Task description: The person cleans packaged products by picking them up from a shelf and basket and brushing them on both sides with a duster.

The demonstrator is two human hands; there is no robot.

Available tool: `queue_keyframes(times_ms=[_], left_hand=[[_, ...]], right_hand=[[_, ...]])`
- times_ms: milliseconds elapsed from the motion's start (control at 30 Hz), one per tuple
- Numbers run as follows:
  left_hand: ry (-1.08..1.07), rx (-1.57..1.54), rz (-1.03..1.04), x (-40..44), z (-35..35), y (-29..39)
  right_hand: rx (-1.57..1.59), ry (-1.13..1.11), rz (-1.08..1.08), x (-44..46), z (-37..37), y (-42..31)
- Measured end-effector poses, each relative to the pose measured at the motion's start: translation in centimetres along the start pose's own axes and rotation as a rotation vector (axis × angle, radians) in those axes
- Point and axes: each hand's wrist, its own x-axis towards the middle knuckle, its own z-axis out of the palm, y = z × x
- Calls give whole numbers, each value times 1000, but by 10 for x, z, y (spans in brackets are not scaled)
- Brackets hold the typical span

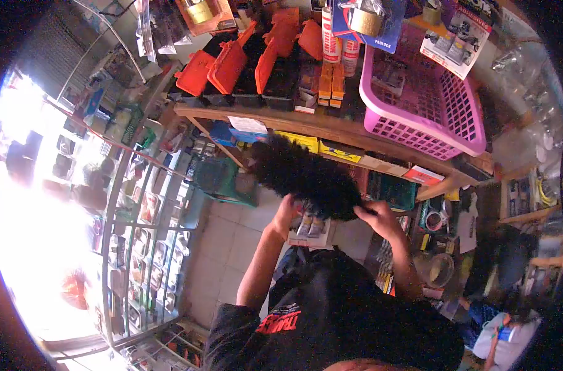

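A fluffy black bundle (306,176), like a duster head, hangs in front of the shelf unit. My right hand (380,219) has its fingers closed on the bundle's right end. My left hand (283,217) is bent inward at the bundle's lower edge, its fingertips partly hidden. Close beside my left hand is a small pack of grey tubes (312,226); whether that hand grips the pack or the bundle is unclear.
A wooden shelf (318,123) ahead carries red-lidded black bins (226,71), sealant tubes (332,40) and a pink basket (417,127). Packaged goods (148,247) hang at the left. A green basket (226,179) stands beyond the hands. Another person's arm (492,352) shows at lower right.
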Motion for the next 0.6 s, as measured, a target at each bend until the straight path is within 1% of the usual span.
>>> queue_keyframes(times_ms=[67,133,200,233,267,367,467,567,600], left_hand=[[326,-150,65,9,-13,0],[249,-192,317,-6,5,30],[281,-238,473,-9,12,50],[349,-264,504,-6,12,56],[418,-290,536,-4,11,59],[404,-331,679,28,-33,47],[327,-559,857,22,-14,63],[-26,-656,801,23,-18,66],[20,-623,812,25,-17,65]], right_hand=[[9,1,64,1,2,4],[34,-15,130,-5,6,6],[12,-24,147,-10,16,6],[-10,-27,143,-15,21,8],[-49,-80,256,-20,36,54],[143,-78,294,-39,63,37],[71,-144,360,-50,56,5],[70,-139,335,-64,57,47],[63,-107,331,-66,59,57]])
